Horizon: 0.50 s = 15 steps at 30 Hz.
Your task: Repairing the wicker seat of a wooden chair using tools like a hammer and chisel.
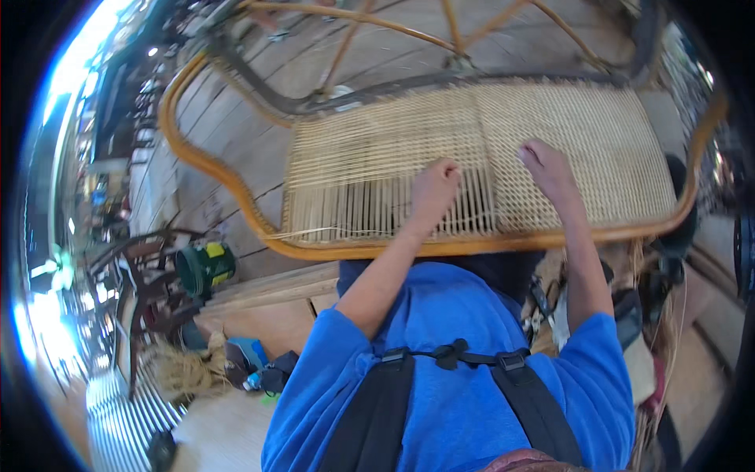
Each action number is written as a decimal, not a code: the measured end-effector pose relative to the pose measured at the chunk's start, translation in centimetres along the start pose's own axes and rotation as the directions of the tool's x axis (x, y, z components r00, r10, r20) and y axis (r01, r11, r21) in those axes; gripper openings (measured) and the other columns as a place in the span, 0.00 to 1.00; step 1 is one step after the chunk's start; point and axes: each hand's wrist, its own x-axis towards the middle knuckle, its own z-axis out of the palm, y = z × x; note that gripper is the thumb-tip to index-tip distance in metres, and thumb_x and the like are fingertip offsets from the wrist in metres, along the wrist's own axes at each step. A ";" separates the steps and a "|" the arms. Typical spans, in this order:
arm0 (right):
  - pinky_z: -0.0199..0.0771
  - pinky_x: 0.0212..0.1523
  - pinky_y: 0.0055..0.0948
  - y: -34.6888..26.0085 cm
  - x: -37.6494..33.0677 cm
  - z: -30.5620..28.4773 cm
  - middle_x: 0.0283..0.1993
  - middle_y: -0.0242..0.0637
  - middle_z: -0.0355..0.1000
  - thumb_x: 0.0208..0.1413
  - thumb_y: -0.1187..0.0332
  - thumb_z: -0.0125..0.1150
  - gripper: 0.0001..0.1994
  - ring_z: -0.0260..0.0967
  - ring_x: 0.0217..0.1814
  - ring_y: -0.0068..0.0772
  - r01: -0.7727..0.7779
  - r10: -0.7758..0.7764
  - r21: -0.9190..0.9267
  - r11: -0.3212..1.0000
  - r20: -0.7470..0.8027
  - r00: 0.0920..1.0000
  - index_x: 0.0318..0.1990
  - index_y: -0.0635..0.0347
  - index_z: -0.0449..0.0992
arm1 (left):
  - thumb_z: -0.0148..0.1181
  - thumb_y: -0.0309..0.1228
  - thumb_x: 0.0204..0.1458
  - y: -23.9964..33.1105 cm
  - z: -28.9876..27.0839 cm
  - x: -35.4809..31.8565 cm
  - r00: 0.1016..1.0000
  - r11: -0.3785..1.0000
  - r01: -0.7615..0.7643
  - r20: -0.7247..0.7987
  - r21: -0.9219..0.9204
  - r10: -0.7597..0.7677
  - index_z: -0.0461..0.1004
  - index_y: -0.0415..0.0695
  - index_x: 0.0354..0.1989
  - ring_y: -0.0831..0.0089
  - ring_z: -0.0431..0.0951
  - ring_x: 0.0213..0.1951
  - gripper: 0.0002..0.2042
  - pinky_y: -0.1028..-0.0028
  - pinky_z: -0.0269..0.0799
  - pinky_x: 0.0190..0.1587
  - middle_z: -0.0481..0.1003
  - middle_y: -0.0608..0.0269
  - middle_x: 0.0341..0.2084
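Observation:
A pale cane panel (582,118) stretches across a curved rattan frame (197,153) in front of me. Its right part is woven in a close mesh. On the left, toward the near edge, bare strands (354,208) run side by side with gaps between them. Over the border of these strands and the weave, my left hand (435,191) is closed, fingers curled in. My right hand (550,173) hovers above or touches the woven part, also closed with thumb and fingers pressed together. Whatever thin strand either hand may pinch is too fine to see.
Rattan braces (377,27) rise at the far side of the frame. A green bucket (206,269) and dark wooden chair parts (126,291) are at left. Tangled fibre (189,366) lies on the floor nearby. Dark tools and cloths (629,315) are beside my right arm.

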 end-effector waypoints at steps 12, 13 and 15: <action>0.69 0.40 0.41 4.2 -2.8 3.3 0.33 0.51 0.72 0.49 0.61 0.53 0.15 0.70 0.38 0.50 -0.202 0.207 -0.049 0.978 0.328 0.922 0.34 0.65 0.75 | 0.52 0.37 0.49 0.7 7.1 -1.9 0.982 0.845 -0.183 0.131 0.503 0.134 0.77 0.47 0.30 0.55 0.75 0.35 0.09 0.59 0.71 0.37 0.74 0.52 0.31; 0.69 0.40 0.41 4.2 -2.8 3.3 0.33 0.51 0.72 0.49 0.61 0.53 0.15 0.70 0.38 0.50 -0.228 0.226 -0.034 0.973 0.341 0.913 0.33 0.65 0.75 | 0.52 0.37 0.50 1.1 7.2 -2.0 0.978 0.805 -0.202 0.157 0.558 0.137 0.77 0.47 0.30 0.55 0.75 0.34 0.10 0.58 0.71 0.37 0.75 0.52 0.29; 0.69 0.41 0.41 4.2 -2.8 3.2 0.33 0.51 0.72 0.49 0.61 0.53 0.14 0.70 0.38 0.50 -0.252 0.242 -0.019 0.968 0.357 0.902 0.33 0.65 0.75 | 0.53 0.38 0.49 0.6 7.7 -1.7 0.980 0.785 -0.188 0.163 0.590 0.112 0.77 0.46 0.28 0.54 0.75 0.32 0.10 0.58 0.71 0.36 0.75 0.53 0.27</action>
